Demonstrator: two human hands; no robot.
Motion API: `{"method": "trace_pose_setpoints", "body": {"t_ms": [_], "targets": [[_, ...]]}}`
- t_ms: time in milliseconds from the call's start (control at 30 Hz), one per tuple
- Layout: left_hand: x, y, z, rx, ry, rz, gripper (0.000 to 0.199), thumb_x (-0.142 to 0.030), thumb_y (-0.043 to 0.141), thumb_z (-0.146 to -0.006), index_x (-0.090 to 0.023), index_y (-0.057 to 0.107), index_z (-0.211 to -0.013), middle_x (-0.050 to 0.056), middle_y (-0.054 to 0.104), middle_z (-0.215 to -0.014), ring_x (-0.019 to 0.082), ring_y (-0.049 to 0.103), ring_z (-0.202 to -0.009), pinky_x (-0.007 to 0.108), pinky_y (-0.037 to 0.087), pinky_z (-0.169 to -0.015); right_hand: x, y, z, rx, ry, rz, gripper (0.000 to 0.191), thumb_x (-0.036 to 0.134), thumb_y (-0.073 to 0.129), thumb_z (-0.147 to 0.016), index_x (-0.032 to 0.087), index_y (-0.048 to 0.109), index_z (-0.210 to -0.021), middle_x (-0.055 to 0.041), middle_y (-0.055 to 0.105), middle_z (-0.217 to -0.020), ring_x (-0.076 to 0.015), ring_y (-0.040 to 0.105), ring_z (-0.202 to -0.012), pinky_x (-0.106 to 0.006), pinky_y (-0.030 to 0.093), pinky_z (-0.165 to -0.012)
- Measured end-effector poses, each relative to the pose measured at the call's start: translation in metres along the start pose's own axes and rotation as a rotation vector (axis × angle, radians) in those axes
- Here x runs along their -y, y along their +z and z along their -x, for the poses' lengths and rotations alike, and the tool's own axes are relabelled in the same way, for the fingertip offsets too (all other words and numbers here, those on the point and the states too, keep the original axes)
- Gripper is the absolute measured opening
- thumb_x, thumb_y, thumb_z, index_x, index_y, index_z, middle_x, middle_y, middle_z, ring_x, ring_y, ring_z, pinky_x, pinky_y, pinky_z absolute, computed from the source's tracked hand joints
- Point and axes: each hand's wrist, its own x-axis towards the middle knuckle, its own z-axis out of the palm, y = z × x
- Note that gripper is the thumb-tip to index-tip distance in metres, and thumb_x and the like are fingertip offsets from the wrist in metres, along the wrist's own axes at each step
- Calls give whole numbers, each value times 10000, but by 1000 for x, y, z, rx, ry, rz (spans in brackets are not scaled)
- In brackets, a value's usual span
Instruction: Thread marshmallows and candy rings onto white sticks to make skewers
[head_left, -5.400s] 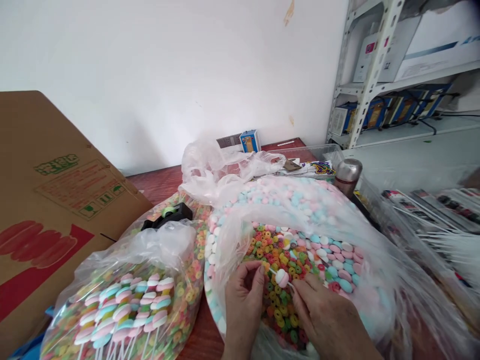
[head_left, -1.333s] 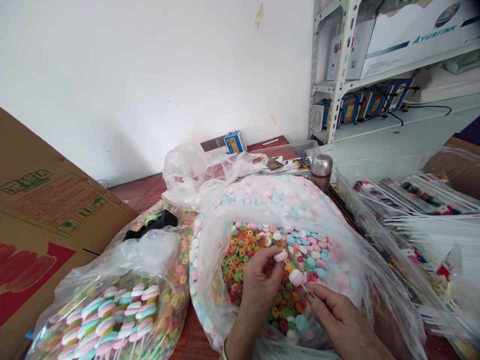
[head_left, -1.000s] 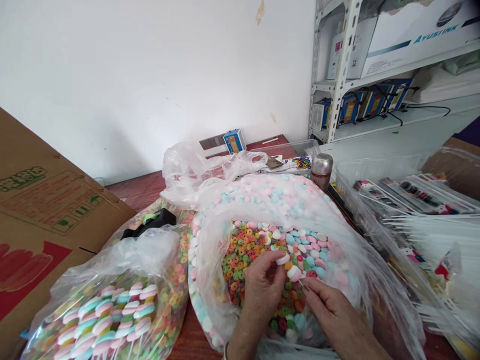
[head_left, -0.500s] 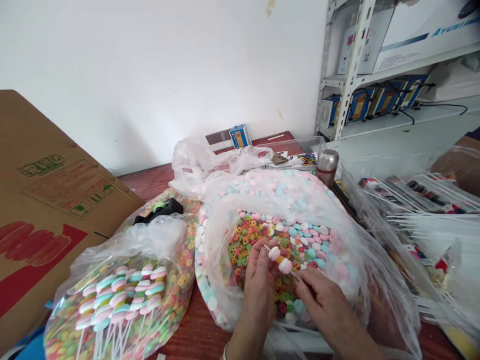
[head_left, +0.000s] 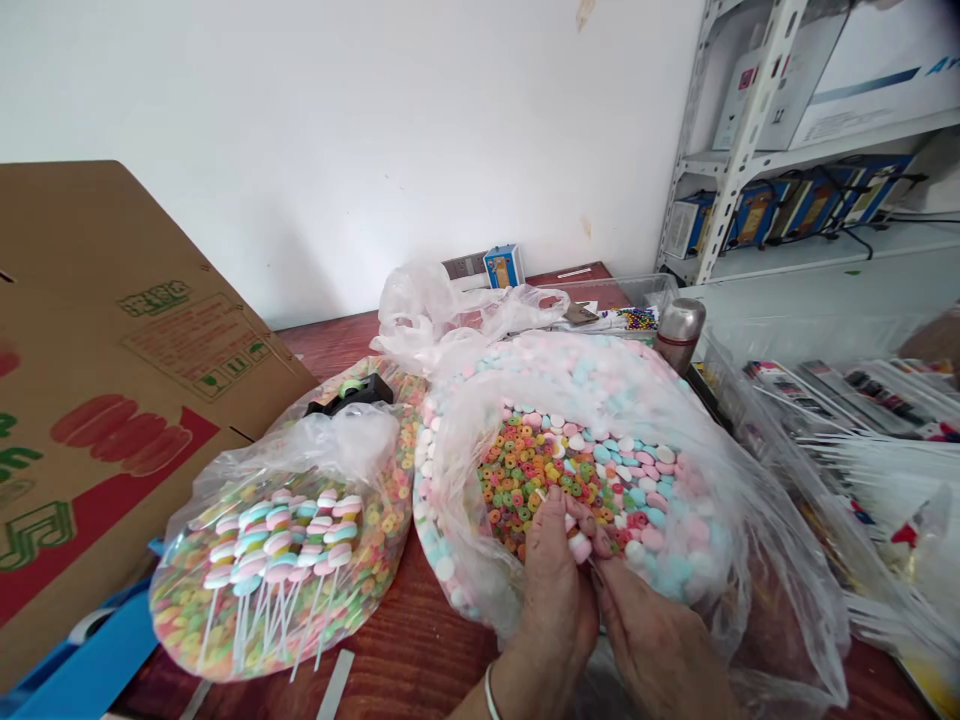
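Note:
Over the open bag, my left hand (head_left: pixel 556 565) has its fingers wrapped round the candies of a candy skewer (head_left: pixel 580 548), and the white stick tip pokes out above the thumb. My right hand (head_left: pixel 654 622) pinches the lower end of the stick, close against the left hand. Most of the skewer is hidden by fingers; a pink and white marshmallow piece shows. Beneath both hands lie loose gummy rings (head_left: pixel 514 470) and pink, white and blue marshmallow candies (head_left: pixel 637 465) in a clear plastic bag (head_left: pixel 465 520).
Several finished candy skewers (head_left: pixel 281 540) lie on a closed bag of gummy rings (head_left: pixel 180 600) at left, with a black tape dispenser (head_left: pixel 352 393) behind. A cardboard box (head_left: pixel 172 380) stands far left. At right are a metal flask (head_left: pixel 679 335) and a clear bin (head_left: pixel 750 470) of sticks.
My left hand's fingers have closed round the skewer's candies, and my two hands have come together. The view has swung a little to the left.

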Motion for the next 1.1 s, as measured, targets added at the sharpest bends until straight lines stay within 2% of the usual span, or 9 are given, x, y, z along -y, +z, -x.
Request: {"method": "trace_pose_setpoints", "body": {"t_ms": [200, 300, 400, 567, 700, 833, 967, 1033, 1100], "targets": [[5, -5, 6, 10, -24, -7, 419, -530, 654, -839, -166, 582, -645, 6, 596, -609, 142, 593, -617, 268, 492, -683, 10, -6, -16, 93, 70, -88, 379, 340, 275, -1031, 213, 629, -984, -77, 760, -866, -209, 738, -682, -260, 527, -536], [0, -18, 0, 28, 40, -104, 419, -592, 602, -854, -177, 656, -873, 58, 696, -852, 177, 645, -759, 298, 503, -753, 9, -22, -34, 238, 168, -241, 375, 359, 281, -1024, 224, 629, -987, -49, 736, -844, -197, 712, -720, -264, 516, -611], [-11, -43, -3, 96, 119, -441, 458, -593, 564, -882, -210, 622, -1126, 88, 689, -1090, 192, 650, -869, 307, 495, -778, -9, -36, -46, 212, 294, -283, 355, 402, 295, -1009, 230, 604, -974, -39, 706, -840, -201, 673, -757, -276, 493, -663], [-29, -86, 18, 302, 78, -1253, 208, -335, 575, -917, -178, 658, -810, -4, 613, -681, 144, 552, -663, 239, 398, -611, -55, -44, -32, 200, 498, -155, 329, 463, 337, -959, 236, 576, -966, -58, 717, -856, -247, 674, -782, -309, 460, -654], [-31, -102, 33, 346, 139, -1489, 170, -208, 547, -908, -186, 648, -773, -2, 649, -715, 149, 586, -696, 236, 416, -645, -71, -44, -3, 200, 556, -147, 353, 492, 312, -963, 238, 557, -954, -49, 722, -777, -239, 673, -685, -311, 457, -607], [-20, -103, 25, 382, 373, -1623, 159, -155, 506, -935, -199, 647, -878, 34, 691, -863, 174, 647, -813, 254, 488, -729, -75, -41, 13, 184, 535, -115, 414, 479, 305, -978, 201, 568, -1135, -83, 756, -887, -256, 716, -777, -337, 508, -665], [-8, -97, 3, 471, 688, -1850, 250, -78, 515, -900, -214, 649, -1061, 74, 702, -1004, 227, 676, -897, 323, 546, -769, -75, -39, 16, 181, 338, -43, 328, 409, 350, -1000, 228, 620, -1052, -86, 739, -1017, -229, 717, -935, -301, 551, -738], [-4, -92, -5, 453, 737, -1900, 269, -56, 531, -870, -217, 666, -1038, 77, 711, -979, 244, 684, -871, 344, 558, -743, -73, -43, 19, 165, 200, 29, 276, 359, 395, -992, 227, 634, -1033, -90, 710, -1080, -205, 713, -963, -266, 565, -748], [-4, -86, -10, 396, 675, -1810, 231, -69, 529, -866, -215, 690, -945, 67, 714, -915, 230, 683, -821, 333, 553, -717, -70, -49, 25, 166, 102, 95, 254, 312, 413, -990, 225, 633, -1084, -82, 696, -1065, -179, 724, -910, -233, 574, -709]]}}
